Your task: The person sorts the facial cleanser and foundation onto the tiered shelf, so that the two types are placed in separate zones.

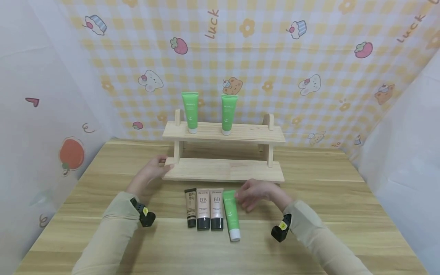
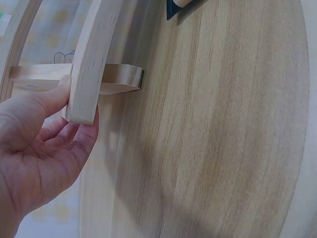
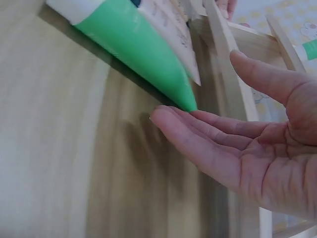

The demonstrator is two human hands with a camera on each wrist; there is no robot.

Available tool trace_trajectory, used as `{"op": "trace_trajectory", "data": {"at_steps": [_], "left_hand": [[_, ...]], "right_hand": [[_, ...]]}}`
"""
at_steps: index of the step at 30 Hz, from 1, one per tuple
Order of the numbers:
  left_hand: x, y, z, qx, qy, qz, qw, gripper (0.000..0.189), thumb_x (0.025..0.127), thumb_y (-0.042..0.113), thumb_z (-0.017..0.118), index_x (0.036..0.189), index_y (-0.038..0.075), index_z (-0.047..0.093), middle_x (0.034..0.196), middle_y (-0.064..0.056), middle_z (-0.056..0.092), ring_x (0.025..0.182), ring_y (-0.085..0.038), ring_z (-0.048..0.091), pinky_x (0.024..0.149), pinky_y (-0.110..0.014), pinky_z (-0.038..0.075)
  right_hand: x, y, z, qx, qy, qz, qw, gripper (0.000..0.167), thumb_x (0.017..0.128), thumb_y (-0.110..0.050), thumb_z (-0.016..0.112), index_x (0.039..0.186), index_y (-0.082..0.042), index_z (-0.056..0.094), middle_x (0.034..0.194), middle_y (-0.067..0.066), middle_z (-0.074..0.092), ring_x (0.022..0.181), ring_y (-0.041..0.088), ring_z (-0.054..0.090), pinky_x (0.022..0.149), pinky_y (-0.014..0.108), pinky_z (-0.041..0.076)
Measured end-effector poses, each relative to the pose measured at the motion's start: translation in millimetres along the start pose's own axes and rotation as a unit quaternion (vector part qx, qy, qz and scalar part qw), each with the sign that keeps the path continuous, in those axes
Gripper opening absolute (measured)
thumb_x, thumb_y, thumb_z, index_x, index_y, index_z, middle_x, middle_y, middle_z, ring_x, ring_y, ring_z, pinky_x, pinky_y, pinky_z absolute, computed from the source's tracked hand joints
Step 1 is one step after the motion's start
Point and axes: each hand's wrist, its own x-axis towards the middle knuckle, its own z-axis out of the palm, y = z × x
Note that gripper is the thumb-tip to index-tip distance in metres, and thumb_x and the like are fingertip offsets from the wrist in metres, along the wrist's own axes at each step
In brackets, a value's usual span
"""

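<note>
My left hand [image 1: 152, 171] grips the left end of a two-tier wooden shelf [image 1: 220, 170], thumb on the lower board's upper face and fingers beneath, as the left wrist view shows. A green squeeze tube [image 1: 231, 215] with a white cap lies flat on the table, cap toward me. At its flat sealed end is my right hand [image 1: 258, 194], palm showing in the right wrist view, fingers nearly straight and thumb spread apart. Its fingertips [image 3: 163, 115] meet or nearly meet the tube's end; contact cannot be told for certain.
Left of the green tube lie two pink BB cream tubes [image 1: 203, 210] and a slim tan tube [image 1: 190, 208], all with black caps. Two more green tubes [image 1: 191, 110] stand upright, caps down, on the upper board. Behind the shelf hangs a checked cloth [image 1: 213, 68].
</note>
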Motion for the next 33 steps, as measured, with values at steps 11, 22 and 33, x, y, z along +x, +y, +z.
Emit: {"op": "trace_trajectory", "data": {"at_steps": [11,22,33], "left_hand": [[-1.7,3.0,-1.5,0.006,-0.010,-0.007,0.9999,0.067,0.094,0.028,0.048,0.141,-0.007,0.016,0.144,-0.029,0.022,0.133,-0.046,0.021,0.110,-0.056,0.022],[-1.8,-0.2,-2.5,0.006,-0.012,-0.004,0.9999,0.067,0.094,0.028,0.048,0.142,-0.006,0.016,0.145,-0.029,0.021,0.133,-0.046,0.021,0.109,-0.056,0.022],[0.5,-0.2,-1.9,0.009,-0.009,0.001,0.9999,0.069,0.094,0.029,0.049,0.142,-0.007,0.016,0.144,-0.030,0.022,0.132,-0.046,0.022,0.110,-0.054,0.022]], "right_hand": [[7.9,0.8,23.1,-0.001,0.069,0.026,0.9973,0.031,0.080,-0.019,0.069,0.101,0.003,0.061,0.081,0.013,0.067,0.068,0.017,0.066,0.063,0.032,0.058],[17.6,-3.0,39.9,-0.024,0.132,0.050,0.9897,0.025,0.073,-0.019,0.075,0.068,-0.008,0.053,0.070,0.008,0.065,0.059,0.016,0.063,0.056,0.029,0.057],[21.0,0.0,45.0,0.050,0.119,0.052,0.9902,0.023,0.075,-0.013,0.072,0.082,-0.003,0.052,0.078,0.014,0.065,0.062,0.018,0.064,0.060,0.031,0.058]]}}
